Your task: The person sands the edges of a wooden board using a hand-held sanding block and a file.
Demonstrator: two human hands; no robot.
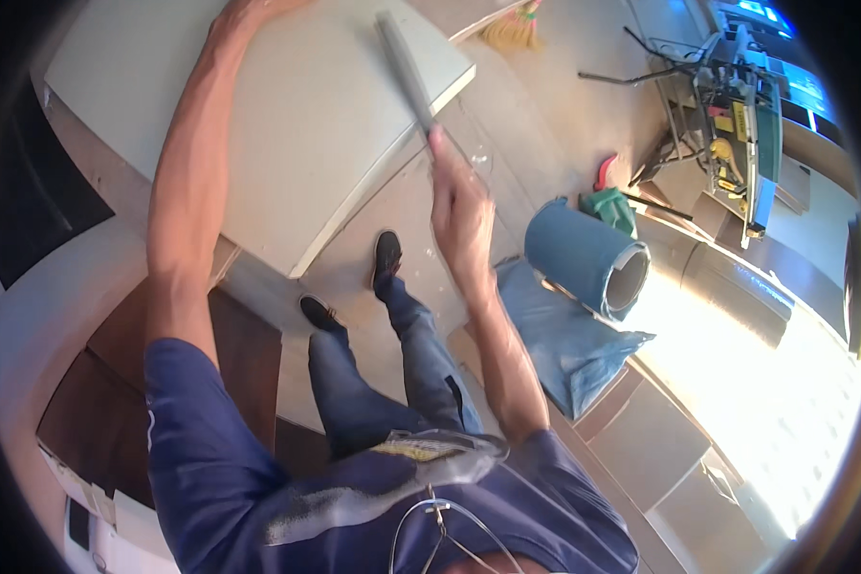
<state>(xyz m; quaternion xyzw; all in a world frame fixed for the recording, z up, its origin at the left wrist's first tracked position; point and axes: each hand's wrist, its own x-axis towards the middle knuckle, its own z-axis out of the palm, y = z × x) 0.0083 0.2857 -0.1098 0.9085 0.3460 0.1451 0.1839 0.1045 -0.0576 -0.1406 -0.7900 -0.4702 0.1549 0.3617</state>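
Note:
A large pale board (306,124) with a light cut edge lies flat in front of me. My left hand (258,10) is at its far part, cut off by the top of the picture; the part that shows looks stretched out flat on the surface. My right hand (462,210) is closed round the near end of a long, flat grey file-like bar (404,69). The bar points away from me over the board's right corner, blurred by motion. Whether it touches the board's edge I cannot tell.
To my right, a blue roll (579,253) lies beside a blue sheet (569,340). A straw broom (515,29) is at the far side. Tools crowd a stand (737,124) at the far right. A dark brown cabinet (182,364) stands to my left.

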